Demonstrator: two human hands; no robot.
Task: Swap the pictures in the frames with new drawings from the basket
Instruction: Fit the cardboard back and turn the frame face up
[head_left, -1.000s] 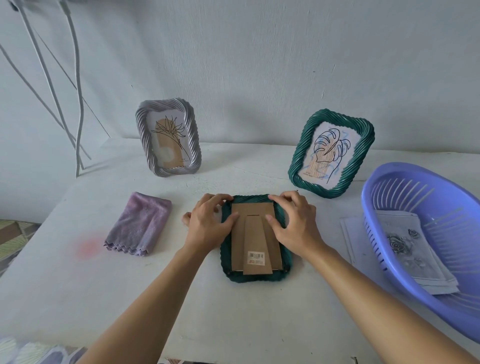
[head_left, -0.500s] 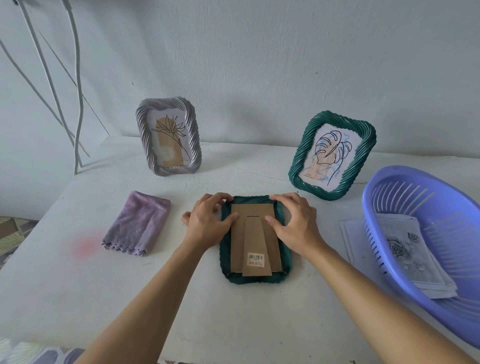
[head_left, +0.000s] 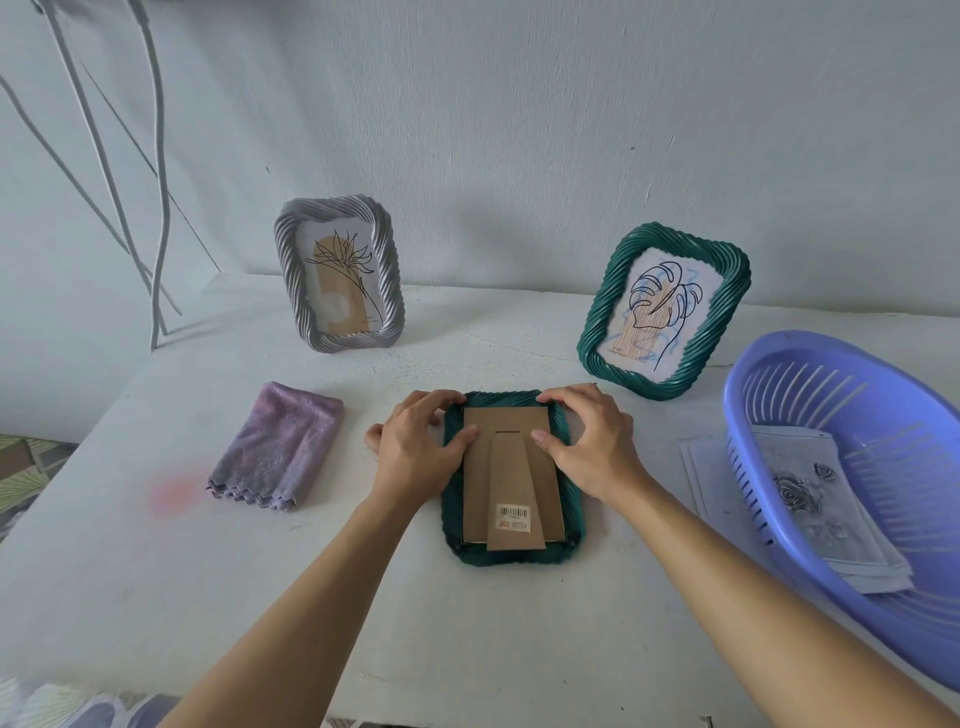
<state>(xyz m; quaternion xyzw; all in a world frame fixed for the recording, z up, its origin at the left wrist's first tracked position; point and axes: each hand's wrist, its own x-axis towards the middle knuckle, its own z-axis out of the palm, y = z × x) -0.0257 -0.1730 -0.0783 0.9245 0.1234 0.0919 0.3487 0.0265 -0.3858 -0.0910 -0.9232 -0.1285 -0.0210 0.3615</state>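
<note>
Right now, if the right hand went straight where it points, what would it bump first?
Likely the standing grey frame: the right hand points back-left, past the top of the face-down green frame it holds. Depth is unclear.

Table (head_left: 156, 597) w/ frames (head_left: 595, 332), cloth (head_left: 280, 447), basket (head_left: 810, 344), papers (head_left: 706, 467).

The flat frame (head_left: 569, 551) lies face down on the table (head_left: 467, 649), its back (head_left: 511, 467) upward. The left hand (head_left: 415, 457) and right hand (head_left: 592, 447) grip its far corners, thumbs on the back. Beyond it stand a grey frame (head_left: 388, 260), leftward, and a green frame (head_left: 675, 235), rightward. A cloth (head_left: 280, 447) lies to its left, a basket (head_left: 769, 358) with drawings (head_left: 810, 488) to its right.
</note>
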